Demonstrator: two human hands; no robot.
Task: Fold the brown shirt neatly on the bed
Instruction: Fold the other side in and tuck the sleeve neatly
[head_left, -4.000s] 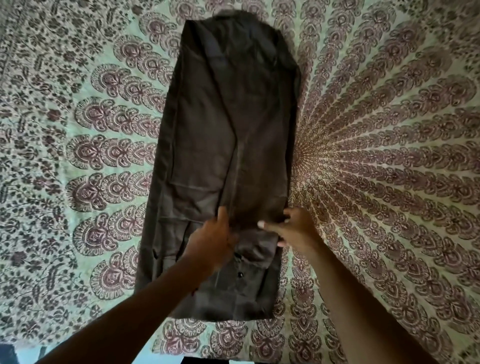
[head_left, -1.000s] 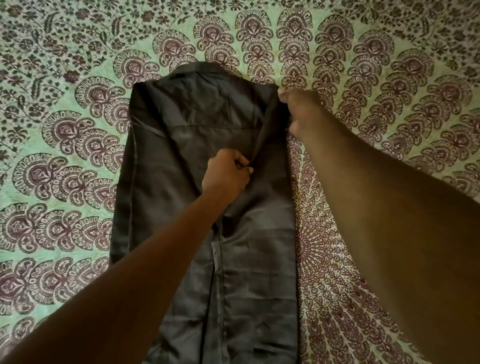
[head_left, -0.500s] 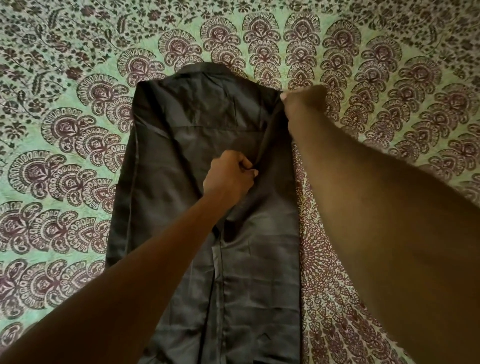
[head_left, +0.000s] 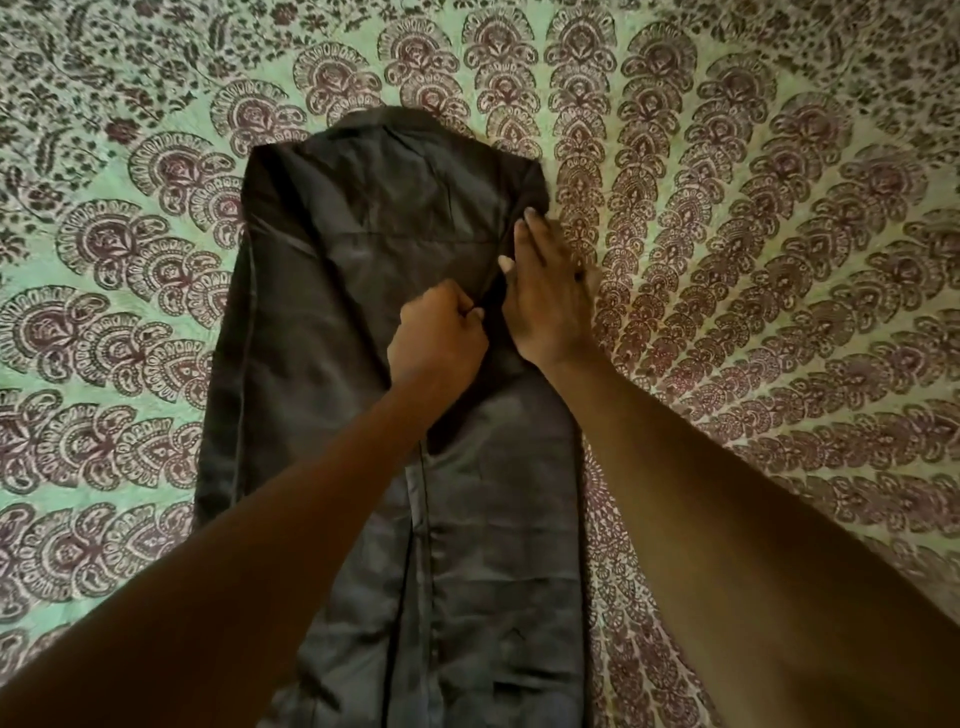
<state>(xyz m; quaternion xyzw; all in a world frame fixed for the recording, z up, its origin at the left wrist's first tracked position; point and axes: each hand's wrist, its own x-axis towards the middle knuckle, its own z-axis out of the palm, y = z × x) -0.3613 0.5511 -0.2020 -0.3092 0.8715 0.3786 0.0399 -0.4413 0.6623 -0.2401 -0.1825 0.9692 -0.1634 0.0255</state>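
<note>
My left hand (head_left: 439, 338) pinches the shirt (head_left: 363, 291) fold to anchor it; my right hand (head_left: 545, 301), fingers straight, flattens the edge against the bed (head_left: 779, 260).

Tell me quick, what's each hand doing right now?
Left hand: closed, pinching a fold of the brown shirt.
Right hand: open, fingers straight, pressing the shirt's right edge.

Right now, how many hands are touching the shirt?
2. The left hand grips a fold near the middle of the shirt; the right hand lies flat along its right edge, partly on the bedsheet.
</note>
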